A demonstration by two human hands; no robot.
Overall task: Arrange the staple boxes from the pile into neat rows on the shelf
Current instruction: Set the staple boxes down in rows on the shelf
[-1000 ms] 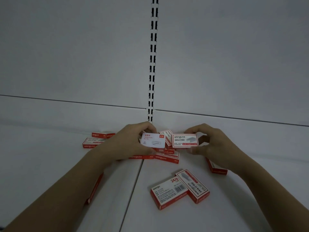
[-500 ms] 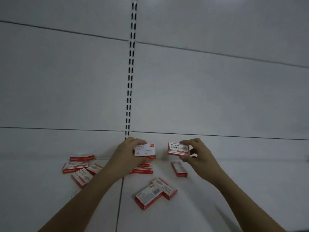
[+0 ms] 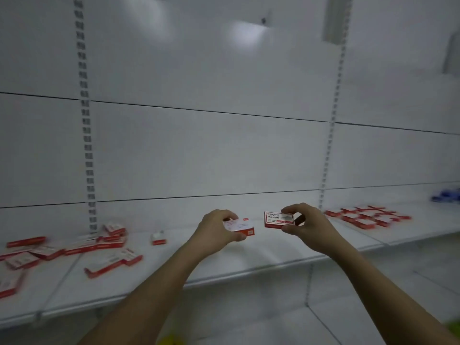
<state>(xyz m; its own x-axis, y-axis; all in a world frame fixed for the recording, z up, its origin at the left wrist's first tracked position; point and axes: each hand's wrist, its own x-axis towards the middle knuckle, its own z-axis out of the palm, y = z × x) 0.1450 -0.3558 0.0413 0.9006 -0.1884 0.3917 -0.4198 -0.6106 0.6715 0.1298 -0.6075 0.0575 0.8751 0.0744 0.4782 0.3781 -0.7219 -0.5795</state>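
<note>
Above the white shelf (image 3: pixel 261 255), my two hands carry one staple box each. My left hand (image 3: pixel 216 234) has its grip clamped on a red-and-white staple box (image 3: pixel 239 227), thumb under its near edge and fingers over the far one. My right hand (image 3: pixel 307 226) is closed the same way on a second box (image 3: pixel 278 219), printed face turned toward me. The two boxes hang near each other, apart, over a bare stretch of shelf.

The step in hand, as I judge it, is carrying this pair across to the row. Doing it well means keeping both boxes level, setting each flat with the printed face up, long edges parallel to the shelf front, and sliding it flush against its neighbour before I let go.

To my left lies the loose pile (image 3: pixel 74 250): boxes scattered at all angles, some overlapping, one small box (image 3: pixel 158 238) off by itself. Farther right, past the slotted upright (image 3: pixel 328 155), a group of laid-out boxes (image 3: pixel 366 217) sits on the shelf in what looks like rows, though blur hides their edges. That is likely where these two belong. Something blue (image 3: pixel 446 196) sits at the far right, too smeared to name. No box shows its contents; all appear closed.
</note>
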